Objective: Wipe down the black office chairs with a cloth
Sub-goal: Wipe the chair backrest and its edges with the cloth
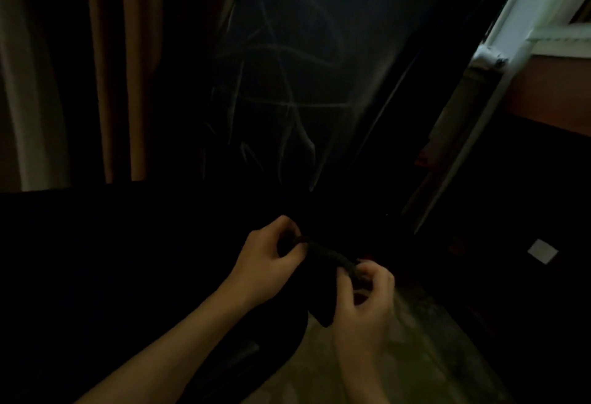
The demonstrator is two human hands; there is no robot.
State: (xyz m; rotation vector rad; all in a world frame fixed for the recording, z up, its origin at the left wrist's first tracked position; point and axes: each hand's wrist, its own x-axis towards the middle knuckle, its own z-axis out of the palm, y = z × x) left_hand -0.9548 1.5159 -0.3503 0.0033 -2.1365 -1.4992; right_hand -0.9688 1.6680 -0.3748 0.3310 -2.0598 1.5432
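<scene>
A dark cloth [329, 258] is held stretched between two hands just below the back of a black chair [319, 83]. One end of the cloth is pinched by the curled fingers and thumb of the left hand [268, 263], and the other end is pinched in the same way by the right hand [364, 301], which sits lower and to the right. A loose part of the cloth is seen hanging down between the hands. The chair back is marked with pale streaks across its dark surface. To the left of the chair, brown curtains [118, 67] are seen. To the right of the chair, a white window frame [518, 19] is lit. A small white square [542, 251] is seen on the dark surface right of the chair. A pale patterned floor [319, 371] is seen below the hands.
</scene>
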